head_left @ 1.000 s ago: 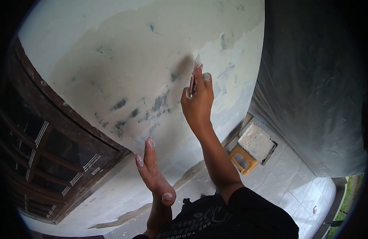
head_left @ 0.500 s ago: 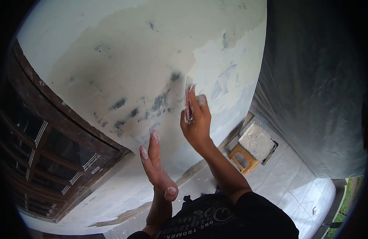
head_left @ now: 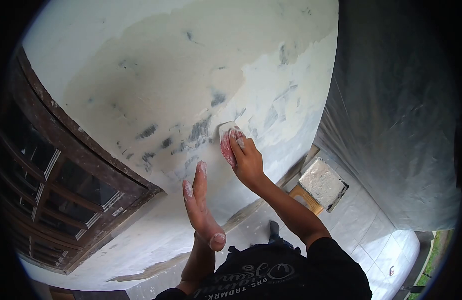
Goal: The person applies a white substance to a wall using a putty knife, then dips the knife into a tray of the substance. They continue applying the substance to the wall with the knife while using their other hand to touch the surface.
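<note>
My right hand [head_left: 248, 159] grips a flat red and white scraper [head_left: 227, 142], its pale edge against the wall or very close to it. Dark marks and patches of damp-looking filler cover the wall [head_left: 166, 85] around it. Lower and to the left, my left hand [head_left: 201, 212] is raised with its fingers stretched out and white paste on the fingertips. Nothing shows in that hand.
A tray of whitish paste [head_left: 321, 182] rests on a yellow-brown stool [head_left: 307, 199] on the tiled floor, to the right. A dark wooden window frame [head_left: 81, 135] is at the left. Plastic sheeting [head_left: 391, 110] hangs at the right.
My right hand has turned the scraper so its broad face shows, and its tip has moved down and left. My left hand has shifted slightly right.
</note>
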Motion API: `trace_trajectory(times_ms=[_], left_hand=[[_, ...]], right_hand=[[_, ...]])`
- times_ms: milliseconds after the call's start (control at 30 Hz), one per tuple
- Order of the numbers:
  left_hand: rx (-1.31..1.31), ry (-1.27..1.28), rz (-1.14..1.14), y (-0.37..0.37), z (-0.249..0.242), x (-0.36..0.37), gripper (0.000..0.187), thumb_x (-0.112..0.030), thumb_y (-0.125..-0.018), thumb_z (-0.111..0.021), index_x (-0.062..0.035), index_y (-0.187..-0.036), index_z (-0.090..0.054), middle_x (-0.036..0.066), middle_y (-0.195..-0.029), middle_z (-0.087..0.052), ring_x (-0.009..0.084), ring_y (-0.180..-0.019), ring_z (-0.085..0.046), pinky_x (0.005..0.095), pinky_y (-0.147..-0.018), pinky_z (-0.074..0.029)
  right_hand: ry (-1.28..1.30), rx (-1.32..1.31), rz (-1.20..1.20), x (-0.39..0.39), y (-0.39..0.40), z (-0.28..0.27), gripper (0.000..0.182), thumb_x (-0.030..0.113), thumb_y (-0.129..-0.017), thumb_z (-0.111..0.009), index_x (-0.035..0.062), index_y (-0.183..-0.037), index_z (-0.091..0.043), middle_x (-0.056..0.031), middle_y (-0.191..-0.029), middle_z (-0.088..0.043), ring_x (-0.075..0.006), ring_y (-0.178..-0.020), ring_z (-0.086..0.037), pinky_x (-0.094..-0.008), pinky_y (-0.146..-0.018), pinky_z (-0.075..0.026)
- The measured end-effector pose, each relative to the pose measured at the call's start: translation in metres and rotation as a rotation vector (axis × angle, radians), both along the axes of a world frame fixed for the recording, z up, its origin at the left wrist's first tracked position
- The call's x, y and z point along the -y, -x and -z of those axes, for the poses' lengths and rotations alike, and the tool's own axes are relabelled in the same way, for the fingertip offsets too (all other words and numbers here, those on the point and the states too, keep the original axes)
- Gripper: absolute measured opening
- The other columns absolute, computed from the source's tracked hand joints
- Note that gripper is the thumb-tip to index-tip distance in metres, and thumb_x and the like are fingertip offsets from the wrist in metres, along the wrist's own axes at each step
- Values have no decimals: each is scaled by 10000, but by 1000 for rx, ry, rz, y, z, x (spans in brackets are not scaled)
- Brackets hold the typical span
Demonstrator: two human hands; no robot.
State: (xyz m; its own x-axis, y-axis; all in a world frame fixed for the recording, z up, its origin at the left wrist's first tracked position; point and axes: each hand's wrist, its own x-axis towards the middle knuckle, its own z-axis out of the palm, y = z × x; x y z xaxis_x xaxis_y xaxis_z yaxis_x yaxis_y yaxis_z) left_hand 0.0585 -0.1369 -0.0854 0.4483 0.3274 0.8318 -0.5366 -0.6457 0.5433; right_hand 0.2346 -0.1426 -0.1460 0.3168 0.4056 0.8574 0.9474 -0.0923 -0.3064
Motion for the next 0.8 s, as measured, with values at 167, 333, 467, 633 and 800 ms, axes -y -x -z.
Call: trace_trajectory(times_ms=[167, 333, 467, 633, 800], left_hand=[[-5, -13, 33, -2, 3, 2, 1140, -752, -787, -496, -39, -1525, 0, 318, -1520, -220, 463, -1430, -195, 551, -1164, -79], [0, 16, -18, 2, 2, 1, 1140, -745, -785, -508, -39, -1525, -5, 323, -1520, -217, 467, -1429, -195, 551, -1163, -77], [15, 41, -31, 0, 4, -3, 1155, -752, -777, -517, -37, -1525, -5, 326, -1521, -212, 472, -1428, -191, 549, -1162, -74], [7, -2, 9, -10, 5, -4, 1167, -760, -770, -522, -37, -1524, -4, 326, -1521, -210, 467, -1429, -194, 548, -1162, -72], [-10, 39, 12, -17, 5, -3, 1170, -764, -767, -521, -37, -1524, -2, 325, -1516, -222, 463, -1428, -201, 552, -1163, -76]], right_hand=[[-173, -20, 95, -1, -25, -59, 737, -66, -612, -698, 13, -1321, -513, -190, -1019, -542, -346, -870, -554, -401, -676, -508], [-141, 130, 126, -35, -50, -79, 682, -62, -645, -660, -11, -1309, -515, -185, -1041, -527, -345, -913, -533, -391, -688, -509], [-64, 164, 102, -35, -44, -46, 568, -48, -699, -615, -29, -1263, -549, -186, -1064, -531, -340, -943, -535, -378, -702, -519], [-66, 14, -20, -6, -31, -13, 665, -36, -633, -691, -47, -1279, -535, -181, -1023, -548, -329, -859, -535, -384, -672, -500], [-216, 22, 52, -8, -41, -65, 705, -62, -601, -703, -9, -1286, -543, -157, -943, -540, -336, -833, -530, -393, -657, -489]])
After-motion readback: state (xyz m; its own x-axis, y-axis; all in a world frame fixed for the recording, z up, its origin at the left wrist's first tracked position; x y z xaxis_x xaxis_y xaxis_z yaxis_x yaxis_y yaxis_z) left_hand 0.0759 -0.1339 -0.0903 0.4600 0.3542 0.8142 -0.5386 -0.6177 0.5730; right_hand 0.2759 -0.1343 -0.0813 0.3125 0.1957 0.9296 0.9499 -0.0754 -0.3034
